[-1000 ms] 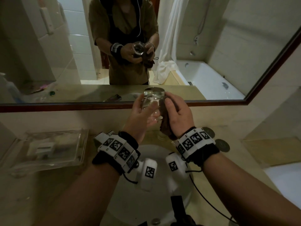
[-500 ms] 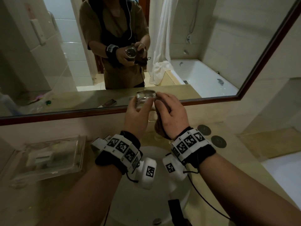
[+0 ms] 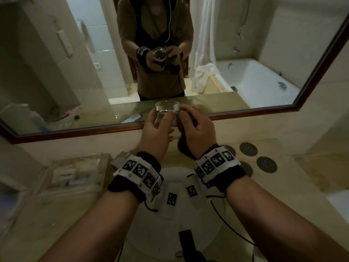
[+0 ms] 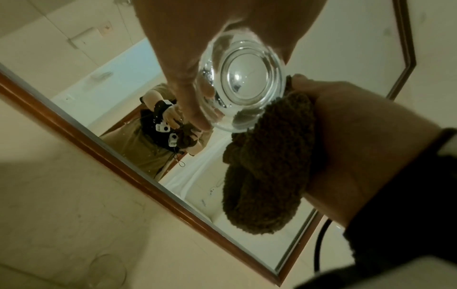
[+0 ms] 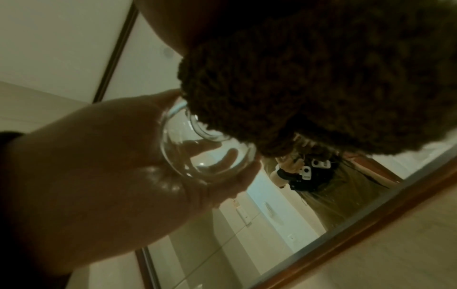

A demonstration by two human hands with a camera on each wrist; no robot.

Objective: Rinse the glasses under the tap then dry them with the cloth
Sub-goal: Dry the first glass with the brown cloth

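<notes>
A clear drinking glass [image 3: 167, 115] is held upright above the white basin [image 3: 175, 224], in front of the mirror. My left hand [image 3: 156, 129] grips its left side, fingers wrapped round the wall. My right hand [image 3: 196, 127] holds a dark brown fluffy cloth [image 3: 184, 146] bunched against the glass's right side. From the left wrist the thick base of the glass [image 4: 243, 82] faces the camera, with the cloth [image 4: 267, 166] hanging beside and below it. In the right wrist view the cloth [image 5: 309, 78] covers part of the glass [image 5: 205, 152].
A clear plastic tray [image 3: 71, 174] with small white items sits on the counter at the left. Three dark round coasters [image 3: 266, 164] lie on the counter at the right. The wood-framed mirror [image 3: 75, 132] runs just behind the hands. The tap is hidden.
Both hands with the glass and cloth have shifted slightly left and lower in the view as my head tilted; the grip on both stays the same.
</notes>
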